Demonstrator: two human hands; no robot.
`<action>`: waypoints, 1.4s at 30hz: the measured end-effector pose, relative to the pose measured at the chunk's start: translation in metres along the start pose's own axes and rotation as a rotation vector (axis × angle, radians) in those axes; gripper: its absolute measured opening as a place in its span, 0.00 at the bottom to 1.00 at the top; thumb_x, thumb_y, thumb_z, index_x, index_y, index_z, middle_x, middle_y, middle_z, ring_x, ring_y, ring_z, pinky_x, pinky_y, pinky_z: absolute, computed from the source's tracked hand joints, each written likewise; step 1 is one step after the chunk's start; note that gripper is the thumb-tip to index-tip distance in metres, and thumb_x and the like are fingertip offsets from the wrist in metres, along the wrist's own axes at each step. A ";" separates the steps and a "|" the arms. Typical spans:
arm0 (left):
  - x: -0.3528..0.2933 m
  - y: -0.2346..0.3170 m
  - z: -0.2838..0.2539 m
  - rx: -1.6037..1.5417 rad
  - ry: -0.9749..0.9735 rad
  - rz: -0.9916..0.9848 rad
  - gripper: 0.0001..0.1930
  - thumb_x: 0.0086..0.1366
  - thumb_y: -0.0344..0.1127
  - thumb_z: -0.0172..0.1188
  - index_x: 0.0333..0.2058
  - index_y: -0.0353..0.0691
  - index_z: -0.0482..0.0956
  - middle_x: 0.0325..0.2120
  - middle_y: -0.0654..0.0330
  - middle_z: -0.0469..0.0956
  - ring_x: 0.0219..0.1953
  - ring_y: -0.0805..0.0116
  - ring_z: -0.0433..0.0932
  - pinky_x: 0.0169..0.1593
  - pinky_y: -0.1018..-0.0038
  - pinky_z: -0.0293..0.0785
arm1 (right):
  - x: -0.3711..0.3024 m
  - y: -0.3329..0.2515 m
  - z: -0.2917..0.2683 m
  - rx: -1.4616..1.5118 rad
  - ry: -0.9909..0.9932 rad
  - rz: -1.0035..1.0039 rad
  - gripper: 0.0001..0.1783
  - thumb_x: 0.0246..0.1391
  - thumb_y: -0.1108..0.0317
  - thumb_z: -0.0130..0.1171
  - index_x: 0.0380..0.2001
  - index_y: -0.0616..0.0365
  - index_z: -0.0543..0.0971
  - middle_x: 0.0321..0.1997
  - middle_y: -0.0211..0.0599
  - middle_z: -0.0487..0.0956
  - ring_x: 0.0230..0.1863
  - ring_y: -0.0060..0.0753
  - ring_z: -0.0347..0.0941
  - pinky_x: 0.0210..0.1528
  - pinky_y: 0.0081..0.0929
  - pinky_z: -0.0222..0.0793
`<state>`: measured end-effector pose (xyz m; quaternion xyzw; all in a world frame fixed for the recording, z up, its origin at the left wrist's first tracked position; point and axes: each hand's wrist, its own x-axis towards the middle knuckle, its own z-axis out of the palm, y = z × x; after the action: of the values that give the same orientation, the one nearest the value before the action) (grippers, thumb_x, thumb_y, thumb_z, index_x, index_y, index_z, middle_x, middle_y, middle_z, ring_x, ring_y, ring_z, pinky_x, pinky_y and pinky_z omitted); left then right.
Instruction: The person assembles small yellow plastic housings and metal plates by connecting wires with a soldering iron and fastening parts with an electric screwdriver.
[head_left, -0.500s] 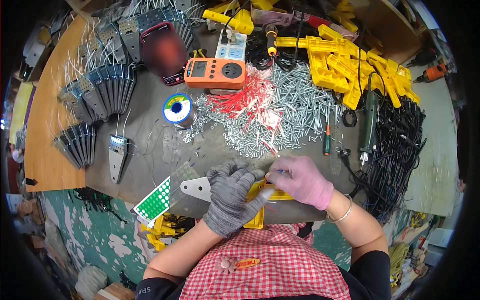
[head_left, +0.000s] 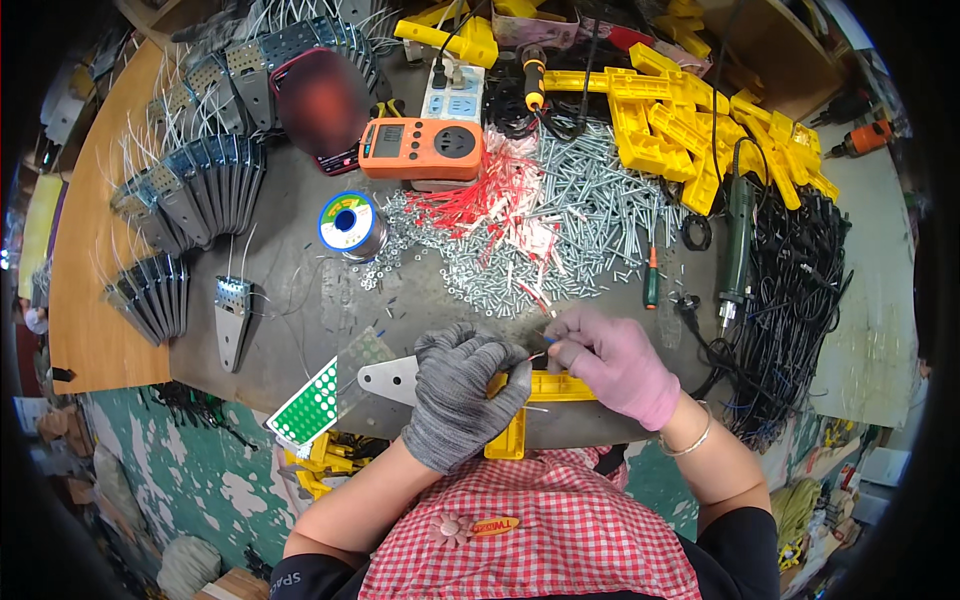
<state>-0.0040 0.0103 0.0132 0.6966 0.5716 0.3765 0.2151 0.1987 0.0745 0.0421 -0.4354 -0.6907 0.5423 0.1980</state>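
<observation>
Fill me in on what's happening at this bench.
A person in gloves is working close over a yellow plastic part at the table's near edge. The left hand, in grey, covers one end of a silver metal plate. The right hand, in pink, pinches a small blue piece, too small to identify. Beyond the hands lie a heap of screws and a wire spool.

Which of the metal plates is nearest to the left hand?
The plate sticking out from under the left hand; the others lie apart from that hand.
</observation>
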 end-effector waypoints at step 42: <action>0.018 0.003 -0.028 -0.888 -0.390 -0.797 0.11 0.62 0.34 0.70 0.40 0.35 0.83 0.24 0.68 0.80 0.23 0.84 0.73 0.26 0.83 0.69 | -0.007 0.017 0.024 -0.875 0.294 -0.724 0.16 0.42 0.67 0.67 0.38 0.52 0.80 0.23 0.26 0.68 0.23 0.27 0.71 0.21 0.27 0.67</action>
<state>-0.0221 0.0231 0.0377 0.3301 0.5269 0.3350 0.7079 0.1912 0.0550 0.0196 -0.2836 -0.9204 0.0383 0.2664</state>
